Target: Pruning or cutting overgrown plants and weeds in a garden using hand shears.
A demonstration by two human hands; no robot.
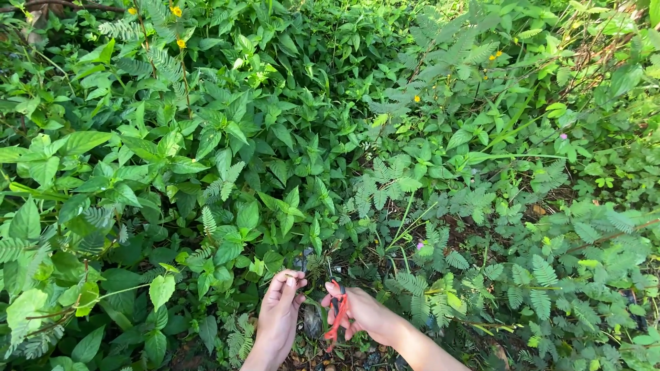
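Lower centre, right hand (361, 312): grasping red-handled shears (337, 312).
Left hand (280, 309): fingers pinched on a plant stem (302, 264).
Surroundings: dense green weeds (227, 137).

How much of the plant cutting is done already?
Hardly any looks done: no pile of cut plants shows, and the green weeds stand thick everywhere. In hand now: the left hand pinches a stem low down, and the right hand holds red-handled shears beside it. Whether the blades are open is hard to tell. Nearly all the greenery around is uncut.
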